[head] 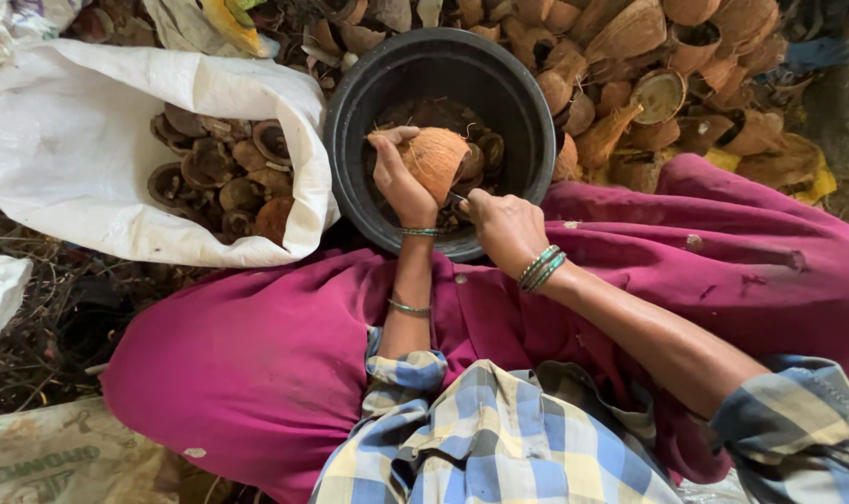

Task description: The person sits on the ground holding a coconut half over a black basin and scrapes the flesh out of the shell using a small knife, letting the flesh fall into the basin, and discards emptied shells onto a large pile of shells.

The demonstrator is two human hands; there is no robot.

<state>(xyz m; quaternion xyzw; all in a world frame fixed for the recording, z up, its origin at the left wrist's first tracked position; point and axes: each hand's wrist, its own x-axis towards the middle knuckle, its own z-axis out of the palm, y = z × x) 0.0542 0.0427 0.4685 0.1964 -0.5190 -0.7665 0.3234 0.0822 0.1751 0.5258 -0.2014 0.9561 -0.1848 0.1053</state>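
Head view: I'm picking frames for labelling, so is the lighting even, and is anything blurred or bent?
Head view: soft daylight, no glare; the left hand, coconut piece and right hand are sharp; the black bucket is dark inside, hiding detail; the white sack is bright, nearly washed out; the edges bow slightly from the wide lens.

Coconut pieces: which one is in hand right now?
The pale orange piece over the black tub, gripped by the left hand; the others lie loose.
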